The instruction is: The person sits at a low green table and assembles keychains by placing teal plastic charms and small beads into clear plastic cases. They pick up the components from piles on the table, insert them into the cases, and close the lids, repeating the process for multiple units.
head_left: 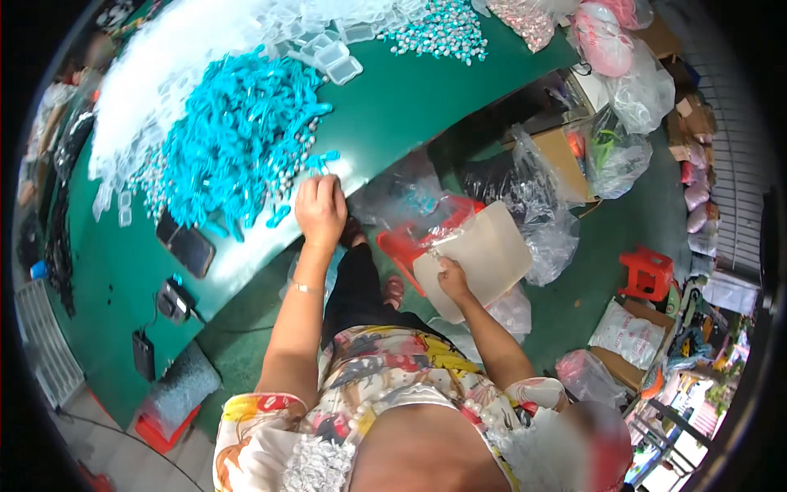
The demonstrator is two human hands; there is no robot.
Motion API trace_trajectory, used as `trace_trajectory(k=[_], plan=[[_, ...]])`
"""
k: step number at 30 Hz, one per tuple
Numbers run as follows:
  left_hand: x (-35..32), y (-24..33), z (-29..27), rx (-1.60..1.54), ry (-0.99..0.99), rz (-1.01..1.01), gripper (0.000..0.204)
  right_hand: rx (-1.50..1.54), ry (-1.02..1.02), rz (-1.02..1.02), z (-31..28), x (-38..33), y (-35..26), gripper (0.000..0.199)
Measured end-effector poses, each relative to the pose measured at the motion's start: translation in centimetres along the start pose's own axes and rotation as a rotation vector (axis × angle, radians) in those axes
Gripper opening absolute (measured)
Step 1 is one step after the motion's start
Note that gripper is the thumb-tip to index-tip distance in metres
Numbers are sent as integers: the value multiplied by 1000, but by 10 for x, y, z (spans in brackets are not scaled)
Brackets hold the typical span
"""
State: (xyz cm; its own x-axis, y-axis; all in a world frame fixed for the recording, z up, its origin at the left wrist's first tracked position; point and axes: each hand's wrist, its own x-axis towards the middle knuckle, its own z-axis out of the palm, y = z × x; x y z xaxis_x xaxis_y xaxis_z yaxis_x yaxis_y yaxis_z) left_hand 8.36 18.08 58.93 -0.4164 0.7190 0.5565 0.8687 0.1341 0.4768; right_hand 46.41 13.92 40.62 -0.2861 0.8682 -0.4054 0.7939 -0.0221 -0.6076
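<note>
Handling teal pieces point(238, 123), apparently | left hand point(320, 209): fingers curled inward, contents cannot be told; teal pieces heaped ahead-left of fingertips | right hand point(452, 280): fingers bent at pale container point(500, 238), grip unclear | next move probably calls for fingertip separation

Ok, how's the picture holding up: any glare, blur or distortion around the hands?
Head view: glare whitens the green table beside the left hand; the clear plastic pile at upper left looks washed out; the right hand reads fairly clearly; lower right has a blurred patch; straight edges bow, corners go black.
</note>
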Motion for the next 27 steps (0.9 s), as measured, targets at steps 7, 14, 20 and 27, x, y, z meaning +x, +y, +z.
trace_trajectory(k=[7,14,20,27], plan=[[-4,-8,-13,-157,-150,-53,19,154,250,-55,-52,82,-116,31],[2,-8,-17,-273,-245,-100,16,-39,673,-498,-173,204,-303,19],[1,-12,-12,-251,-253,-66,19,-405,763,-515,-152,266,-302,13],[5,-12,-18,-308,-318,-112,19,-498,746,-437,-145,265,-309,16]])
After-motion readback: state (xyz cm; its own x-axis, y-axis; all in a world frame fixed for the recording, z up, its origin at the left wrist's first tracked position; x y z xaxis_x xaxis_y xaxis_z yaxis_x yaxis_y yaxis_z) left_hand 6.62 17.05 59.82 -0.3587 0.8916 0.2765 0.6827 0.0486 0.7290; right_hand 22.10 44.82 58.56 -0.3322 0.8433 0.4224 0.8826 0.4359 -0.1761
